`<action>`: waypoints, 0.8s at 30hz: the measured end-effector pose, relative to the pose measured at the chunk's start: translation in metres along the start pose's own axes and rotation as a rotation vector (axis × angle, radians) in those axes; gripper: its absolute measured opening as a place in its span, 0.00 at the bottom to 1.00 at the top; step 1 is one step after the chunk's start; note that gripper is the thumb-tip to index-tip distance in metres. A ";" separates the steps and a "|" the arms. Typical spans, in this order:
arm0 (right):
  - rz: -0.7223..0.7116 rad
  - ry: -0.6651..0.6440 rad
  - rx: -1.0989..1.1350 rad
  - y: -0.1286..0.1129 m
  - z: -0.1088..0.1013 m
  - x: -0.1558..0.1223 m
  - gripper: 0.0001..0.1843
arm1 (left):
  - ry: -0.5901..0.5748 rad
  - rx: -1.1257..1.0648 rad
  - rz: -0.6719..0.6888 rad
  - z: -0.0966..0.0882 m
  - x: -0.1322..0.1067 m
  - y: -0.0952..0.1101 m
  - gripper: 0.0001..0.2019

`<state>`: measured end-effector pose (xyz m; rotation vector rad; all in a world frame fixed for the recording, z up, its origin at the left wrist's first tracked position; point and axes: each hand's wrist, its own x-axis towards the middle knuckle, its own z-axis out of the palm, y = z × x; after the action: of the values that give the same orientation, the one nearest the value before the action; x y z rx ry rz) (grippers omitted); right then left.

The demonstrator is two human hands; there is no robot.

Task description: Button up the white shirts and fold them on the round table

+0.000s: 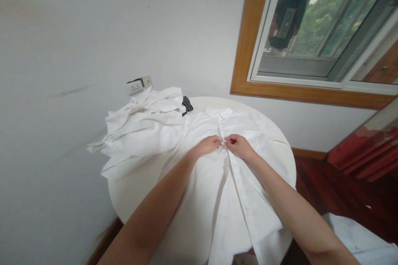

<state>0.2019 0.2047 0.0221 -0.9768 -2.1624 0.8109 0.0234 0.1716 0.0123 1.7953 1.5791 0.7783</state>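
A white button-up shirt (199, 198) lies spread on a round white table (133, 192), its collar at the far side and its hem hanging over the near edge. Below the hands its front edges part in a long gap. My left hand (209, 145) pinches the front edge at upper chest height. Close beside it, my right hand (239, 145) pinches the opposite edge, fingertips almost meeting the left ones. Whether a button sits between the fingers is too small to tell.
To the left, a heap of white clothes (146, 128) overhangs the table edge, with a black striped cloth (187, 105) beside it. Behind are a wall socket (135, 87) and a wood-framed window (242, 49). A red curtain (367, 149) hangs at right; pale fabric (357, 240) lies lower right.
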 end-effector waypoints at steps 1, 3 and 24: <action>0.000 -0.005 0.002 0.000 0.000 0.000 0.10 | -0.001 -0.001 -0.002 0.000 0.000 0.000 0.13; -0.004 -0.014 -0.003 0.000 0.000 0.000 0.09 | -0.004 -0.001 -0.009 0.000 -0.001 0.000 0.13; -0.032 -0.057 0.007 0.003 0.001 0.000 0.11 | 0.010 -0.005 -0.018 0.004 0.005 -0.005 0.11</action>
<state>0.2025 0.2059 0.0194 -0.9241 -2.2165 0.8397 0.0234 0.1766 0.0062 1.7741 1.5963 0.7829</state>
